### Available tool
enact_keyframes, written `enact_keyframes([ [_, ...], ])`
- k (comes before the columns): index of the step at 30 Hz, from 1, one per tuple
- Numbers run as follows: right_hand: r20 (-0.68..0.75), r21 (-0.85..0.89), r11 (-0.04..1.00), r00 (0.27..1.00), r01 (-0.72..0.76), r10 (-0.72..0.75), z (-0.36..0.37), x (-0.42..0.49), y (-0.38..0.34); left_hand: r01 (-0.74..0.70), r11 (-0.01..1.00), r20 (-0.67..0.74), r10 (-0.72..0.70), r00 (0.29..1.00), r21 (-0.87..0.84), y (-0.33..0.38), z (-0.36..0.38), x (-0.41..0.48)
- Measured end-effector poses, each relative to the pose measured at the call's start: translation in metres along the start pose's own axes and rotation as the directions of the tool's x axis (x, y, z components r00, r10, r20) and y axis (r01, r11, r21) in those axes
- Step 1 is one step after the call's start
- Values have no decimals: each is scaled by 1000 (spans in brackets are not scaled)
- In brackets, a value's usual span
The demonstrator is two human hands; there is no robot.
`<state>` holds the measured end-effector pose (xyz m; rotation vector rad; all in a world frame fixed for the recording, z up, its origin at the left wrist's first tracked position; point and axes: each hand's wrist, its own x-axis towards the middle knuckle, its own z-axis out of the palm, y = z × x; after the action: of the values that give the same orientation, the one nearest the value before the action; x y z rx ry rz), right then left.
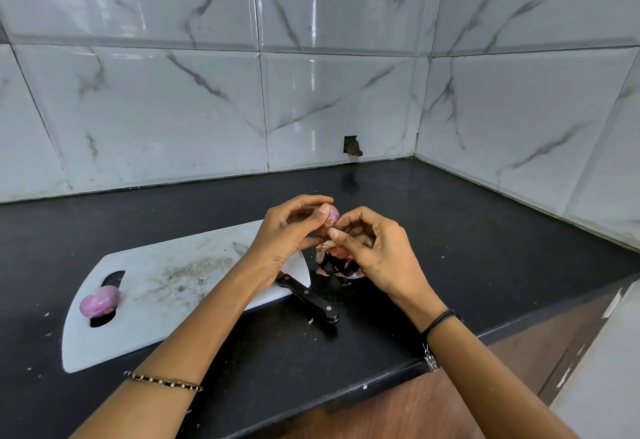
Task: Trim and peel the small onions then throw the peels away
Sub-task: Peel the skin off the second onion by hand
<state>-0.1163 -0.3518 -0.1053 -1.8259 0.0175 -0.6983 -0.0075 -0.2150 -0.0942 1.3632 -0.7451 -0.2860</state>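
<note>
My left hand [289,230] grips a small purple onion [331,214] above the black counter, thumb pressed on its top. My right hand [372,248] pinches a strip of its skin at the onion's right side. Loose reddish peels [332,258] lie in a heap on the counter just under both hands. A peeled purple onion [99,301] rests at the handle hole of the white cutting board [166,286]. A black-handled knife [304,295] lies across the board's right end, its blade partly hidden by my left wrist.
The black counter [467,237] runs into a corner of marble-look tiled walls at the right. Its front edge crosses diagonally at lower right, with brown flooring below. Small crumbs and scraps dot the board and counter. A dark hole [352,146] shows in the back wall.
</note>
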Motion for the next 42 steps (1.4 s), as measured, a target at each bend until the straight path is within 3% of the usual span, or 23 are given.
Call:
enact_keyframes([
  [5,-72,87,996,997,21,-14,-1,-1,-6,-2,1000,-4,2,1000,-19,-1,1,1],
  [8,-111,6,993,987,118,-116,-2,0,-5,-2,1000,4,2,1000,-22,0,1,0],
  [11,-135,-37,995,986,94,-98,-3,1,0,-7,1000,5,7,1000,-9,-1,1,-1],
  [17,14,-312,931,981,189,-195,1,2,9,43,996,-72,-48,996,-78,-3,0,3],
  [23,-161,-280,946,964,161,-212,-3,4,8,94,986,-51,-102,993,-140,-3,1,4],
  [27,-101,-239,946,963,221,-250,-1,1,1,87,986,1,-88,996,-140,-4,4,2],
  [30,-146,-275,939,956,209,-255,-2,2,3,89,989,28,-87,996,-121,-5,3,1],
  [37,-121,-318,937,974,145,-192,0,2,8,110,972,-63,-126,990,-208,-4,4,5],
  [42,-158,-258,948,960,185,-230,-2,2,4,86,978,-24,-93,995,-188,-2,4,1],
])
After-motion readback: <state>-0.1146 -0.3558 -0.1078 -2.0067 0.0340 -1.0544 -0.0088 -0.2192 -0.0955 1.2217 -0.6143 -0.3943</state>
